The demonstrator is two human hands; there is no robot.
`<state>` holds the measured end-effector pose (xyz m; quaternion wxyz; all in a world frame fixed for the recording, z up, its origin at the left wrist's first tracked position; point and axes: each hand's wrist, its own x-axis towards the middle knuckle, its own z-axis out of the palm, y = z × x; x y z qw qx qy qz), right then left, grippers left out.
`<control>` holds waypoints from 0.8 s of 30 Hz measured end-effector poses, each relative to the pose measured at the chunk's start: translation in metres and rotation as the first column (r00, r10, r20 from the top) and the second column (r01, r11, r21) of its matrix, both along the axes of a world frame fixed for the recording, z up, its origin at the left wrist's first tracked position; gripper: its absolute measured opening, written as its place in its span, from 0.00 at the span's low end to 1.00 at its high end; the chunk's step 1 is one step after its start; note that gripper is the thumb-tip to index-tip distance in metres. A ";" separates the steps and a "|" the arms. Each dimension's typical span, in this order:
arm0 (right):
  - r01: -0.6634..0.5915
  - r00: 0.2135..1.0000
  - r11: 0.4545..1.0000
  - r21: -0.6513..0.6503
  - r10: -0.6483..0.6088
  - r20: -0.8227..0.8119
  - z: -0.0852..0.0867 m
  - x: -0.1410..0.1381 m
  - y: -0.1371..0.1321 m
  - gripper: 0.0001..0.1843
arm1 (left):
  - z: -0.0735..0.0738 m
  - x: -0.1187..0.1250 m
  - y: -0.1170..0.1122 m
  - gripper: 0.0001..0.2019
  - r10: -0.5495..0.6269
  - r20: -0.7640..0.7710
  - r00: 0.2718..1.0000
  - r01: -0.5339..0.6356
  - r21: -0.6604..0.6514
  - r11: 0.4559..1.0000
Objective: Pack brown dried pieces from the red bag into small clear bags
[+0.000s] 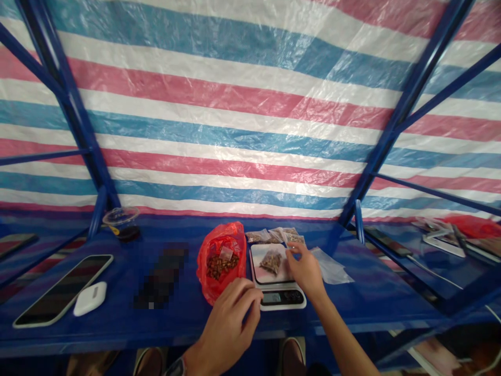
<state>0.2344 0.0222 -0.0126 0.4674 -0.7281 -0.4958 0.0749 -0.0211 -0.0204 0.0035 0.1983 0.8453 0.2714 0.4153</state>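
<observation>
My left hand is beside the front left of a white digital kitchen scale, its fingers bent and thumb apart, with nothing visible in it. On the weighing plate lies a small clear zip bag of brown dried pieces. My right hand hovers at the plate's right edge, near the small bag but apart from it; its fingers are loosely curled. Left of the scale stands an open red plastic bag of loose brown pieces with a small clear packet on top. The scale's display is lit, but its digits are unreadable.
Filled zip bags lie behind the scale, and flat clear bags lie to its right. Leftward are a phone, a white earbud case and a plastic cup. Blue metal posts frame the blue tabletop.
</observation>
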 end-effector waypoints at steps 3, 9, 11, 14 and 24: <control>-0.099 0.976 0.983 0.156 0.127 -0.179 0.010 -0.009 0.001 0.21 | -0.003 0.005 -0.005 0.12 0.061 0.129 0.990 -0.036 -0.188 0.981; -0.392 0.876 0.884 0.253 0.443 -0.191 0.050 -0.066 -0.009 0.20 | -0.018 0.024 -0.005 0.27 0.464 0.354 0.812 -0.081 -0.718 0.691; -0.464 0.859 0.861 0.207 0.495 -0.135 0.058 -0.087 -0.008 0.18 | -0.018 0.029 0.001 0.32 0.510 0.436 0.742 0.035 -0.785 0.619; -0.525 0.836 0.844 0.112 0.536 -0.118 0.058 -0.110 0.002 0.17 | -0.015 0.032 0.011 0.32 0.570 0.502 0.650 0.154 -0.822 0.548; -0.534 0.845 0.843 -0.063 0.528 -0.087 0.035 -0.130 0.032 0.15 | -0.030 0.034 0.030 0.38 0.662 0.509 0.550 0.309 -0.860 0.405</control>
